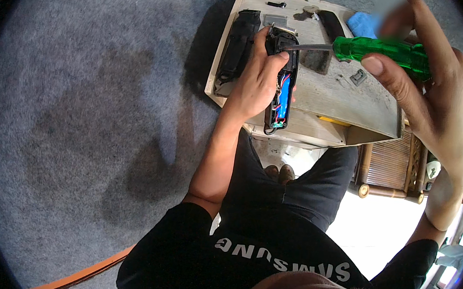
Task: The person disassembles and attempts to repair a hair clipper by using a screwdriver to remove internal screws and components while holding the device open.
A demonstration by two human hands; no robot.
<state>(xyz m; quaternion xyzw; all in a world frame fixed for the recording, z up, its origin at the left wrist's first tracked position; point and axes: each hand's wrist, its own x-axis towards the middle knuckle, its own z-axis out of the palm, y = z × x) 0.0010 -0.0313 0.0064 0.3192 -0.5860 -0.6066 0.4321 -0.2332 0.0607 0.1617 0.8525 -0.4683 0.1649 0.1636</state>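
Single head view: left one of two wide fisheye cameras worn on person's head. Faces steeply down, over black shirt (pixel 177 255) at bottom, past dark trousers (pixel 316 185) to shoes (pixel 287 174). Upright, unmirrored. Pale wooden stand (pixel 356 100) seen from above, near upper middle. Left hand (pixel 256 86) close; right hand (pixel 441 102) closer to lens, larger. Straight edges bow toward dark round border.
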